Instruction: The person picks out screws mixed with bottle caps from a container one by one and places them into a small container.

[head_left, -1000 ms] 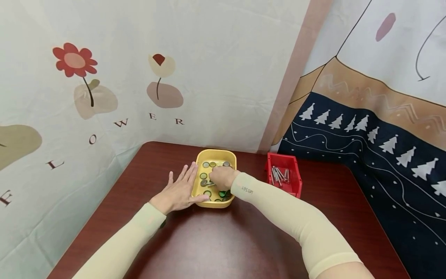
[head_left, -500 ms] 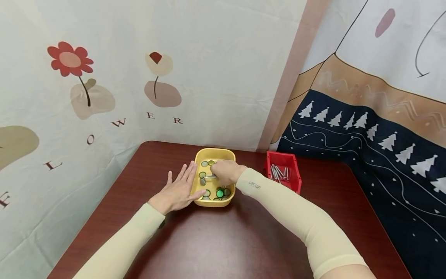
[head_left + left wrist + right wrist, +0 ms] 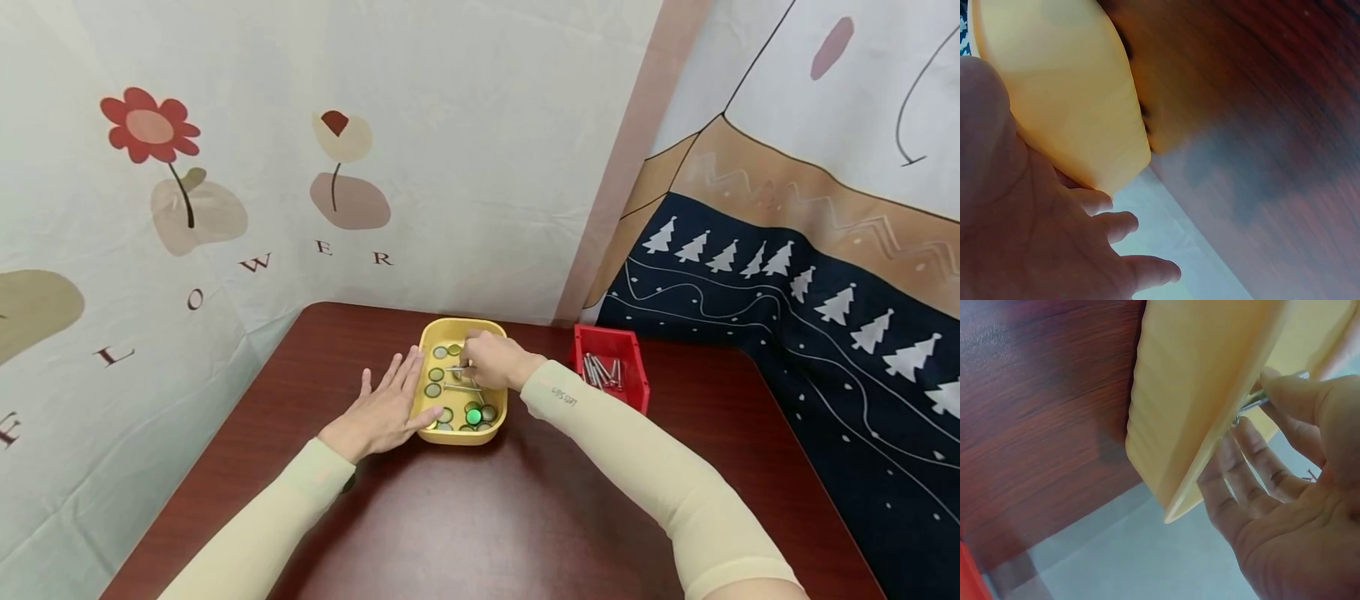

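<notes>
A yellow plastic bin [image 3: 459, 437] stands on the table with several bottle caps inside, a bright green cap [image 3: 474, 417] among them. My left hand [image 3: 378, 419] lies along the bin's left side, fingers straight and spread, thumb over the near left corner. In the left wrist view its fingers run along the yellow wall [image 3: 1066, 94]. My right hand [image 3: 497, 360] reaches into the bin's far right part and pinches a silver screw [image 3: 1254, 402] between thumb and index finger, its other fingers loosely bent. Another long screw [image 3: 463, 387] lies among the caps below that hand.
To the right of the yellow bin is a red bin [image 3: 638, 367] with several silver screws [image 3: 600, 371] in it. The dark red-brown table [image 3: 465, 517] reaches back to a printed cloth [image 3: 480, 167] hanging behind it.
My right hand has moved up and to the right within the yellow bin, and a screw now shows at its fingertips. The cap by its fingers has shifted slightly. My left hand has stayed put.
</notes>
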A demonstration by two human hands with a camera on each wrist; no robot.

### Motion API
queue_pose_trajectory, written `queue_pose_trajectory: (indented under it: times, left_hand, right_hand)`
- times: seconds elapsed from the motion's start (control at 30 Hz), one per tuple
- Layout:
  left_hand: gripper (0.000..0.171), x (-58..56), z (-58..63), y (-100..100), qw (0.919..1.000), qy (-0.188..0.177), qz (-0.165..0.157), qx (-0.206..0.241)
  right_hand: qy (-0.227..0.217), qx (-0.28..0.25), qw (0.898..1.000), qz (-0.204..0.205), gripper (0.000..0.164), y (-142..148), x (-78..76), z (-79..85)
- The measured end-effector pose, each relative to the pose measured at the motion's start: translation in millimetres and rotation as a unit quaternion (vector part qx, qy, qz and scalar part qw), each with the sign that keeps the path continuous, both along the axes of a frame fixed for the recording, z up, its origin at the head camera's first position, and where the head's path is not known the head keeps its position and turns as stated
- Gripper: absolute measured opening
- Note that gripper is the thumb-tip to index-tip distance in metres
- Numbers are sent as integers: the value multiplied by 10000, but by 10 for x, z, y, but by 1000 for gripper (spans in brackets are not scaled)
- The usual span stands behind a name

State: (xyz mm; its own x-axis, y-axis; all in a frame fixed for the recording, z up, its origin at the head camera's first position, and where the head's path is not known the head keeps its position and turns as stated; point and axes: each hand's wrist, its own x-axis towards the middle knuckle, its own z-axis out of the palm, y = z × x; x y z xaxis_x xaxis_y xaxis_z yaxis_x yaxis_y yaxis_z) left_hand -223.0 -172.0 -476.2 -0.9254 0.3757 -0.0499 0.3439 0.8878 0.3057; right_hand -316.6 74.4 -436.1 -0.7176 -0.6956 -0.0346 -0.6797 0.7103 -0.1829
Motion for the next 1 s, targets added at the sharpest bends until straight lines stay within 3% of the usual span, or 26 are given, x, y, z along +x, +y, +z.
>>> queue_pose_trajectory:
  times: [0.3, 0.57, 0.7, 1.0]
  left_hand:
    - [105, 14, 0, 2, 10000, 12, 16, 41]
    - [107, 4, 36, -10, 9998, 5, -22, 180]
    - [111, -27, -14, -39, 9990, 22, -77, 448]
    - [102, 11, 42, 33, 10000, -35, 34, 40]
  right_hand:
    - [-191, -574, 9981, 98, 18, 63, -18, 34]
    - [-643, -1114, 9917, -31, 46, 177, -12, 88]
    - [-662, -1298, 9893, -65, 40, 226, 2, 106]
    - [-1051, -1744, 9778, -503, 40, 427, 39, 81]
